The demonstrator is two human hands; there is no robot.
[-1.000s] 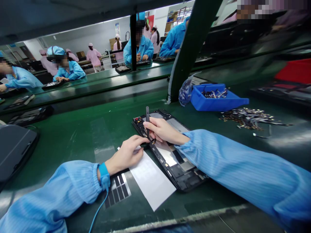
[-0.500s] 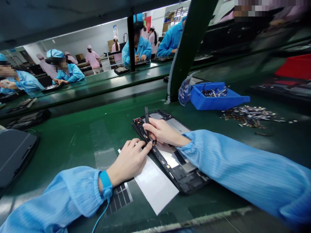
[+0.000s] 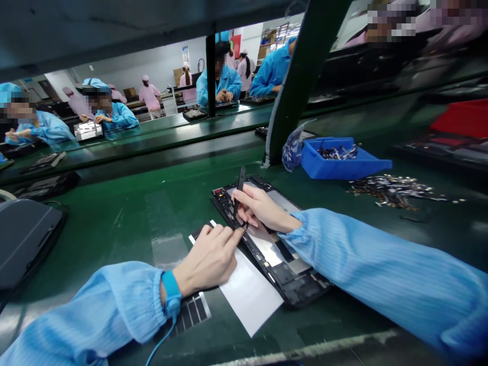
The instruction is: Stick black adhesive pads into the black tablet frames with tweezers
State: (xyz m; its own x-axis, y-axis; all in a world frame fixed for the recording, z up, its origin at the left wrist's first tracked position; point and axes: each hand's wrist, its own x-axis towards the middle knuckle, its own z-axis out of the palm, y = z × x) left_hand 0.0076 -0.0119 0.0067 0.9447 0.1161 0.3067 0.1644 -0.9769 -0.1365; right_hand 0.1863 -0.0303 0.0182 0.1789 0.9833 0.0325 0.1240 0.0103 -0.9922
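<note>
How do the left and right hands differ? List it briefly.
The right hand grips a slim dark tool; the left hand shows no tool. The right hand is over the black device; the left hand reaches its edge from beside it. A blue wristband sits behind the left hand; none shows behind the right. Both are bare.

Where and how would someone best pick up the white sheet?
I'd pinch the white sheet by its near corner, coming low from the near side: it looks thin and flat, that corner points clear of the tablet, and the left hand covers its far part.
</note>
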